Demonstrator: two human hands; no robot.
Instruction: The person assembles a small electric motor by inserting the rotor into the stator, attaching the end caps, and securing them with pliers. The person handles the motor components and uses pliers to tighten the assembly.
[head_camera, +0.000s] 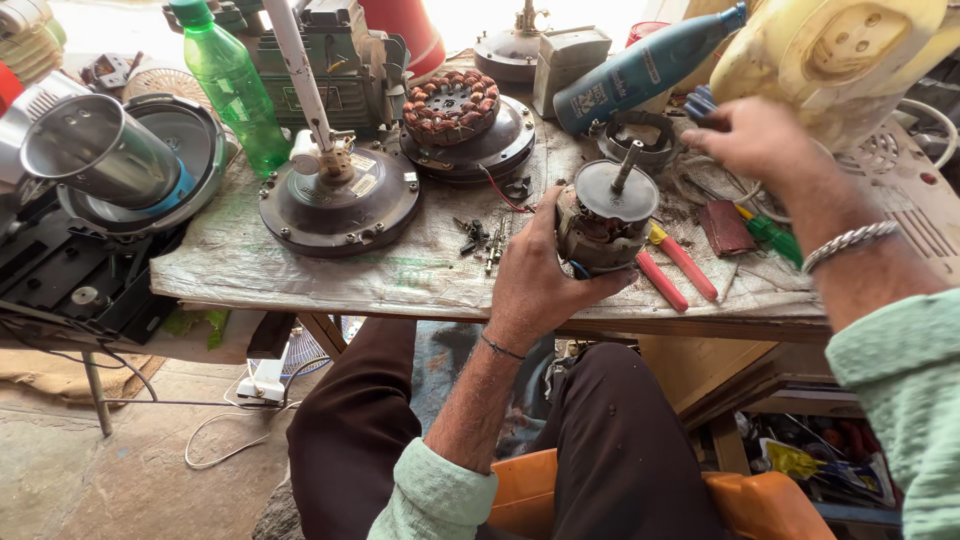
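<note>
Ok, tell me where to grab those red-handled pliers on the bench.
Take the red-handled pliers by the two handles, coming from the bench's near edge. The handles splay toward that edge and lie bare, while the head is tucked behind the motor held in the left hand.

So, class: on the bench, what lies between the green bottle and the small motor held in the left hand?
In the head view, a round fan motor housing with a white rod lies between the bottle and the motor; loose screws sit nearer the motor.

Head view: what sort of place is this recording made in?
Most likely a small appliance repair stall. The left hand grips a bare electric motor over a cluttered workbench; a copper-wound stator and red-handled pliers lie on it.
</note>
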